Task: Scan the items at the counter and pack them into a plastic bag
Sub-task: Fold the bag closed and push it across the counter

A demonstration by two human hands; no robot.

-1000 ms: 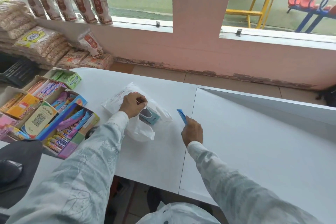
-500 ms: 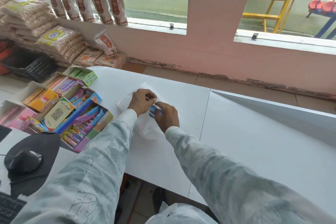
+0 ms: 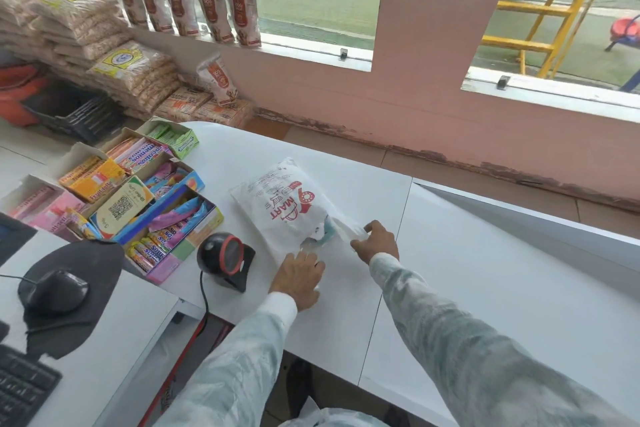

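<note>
A white plastic bag with red "MART" print lies flat on the white counter. Blue and white items show through its near right corner. My right hand pinches the bag's handle at its right edge. My left hand lies palm down at the bag's near edge, fingers slightly spread, touching the plastic. A black barcode scanner with a red ring stands just left of my left hand.
Open candy and gum boxes fill the counter's left side. A mouse on a dark pad and a keyboard sit at the near left. Stacked snack bags line the wall and window sill.
The blue item went from my right hand into the bag. Both hands drew back to the bag's near edge, and the bag now lies flat with its print up. The camera shifted, revealing the scanner.
</note>
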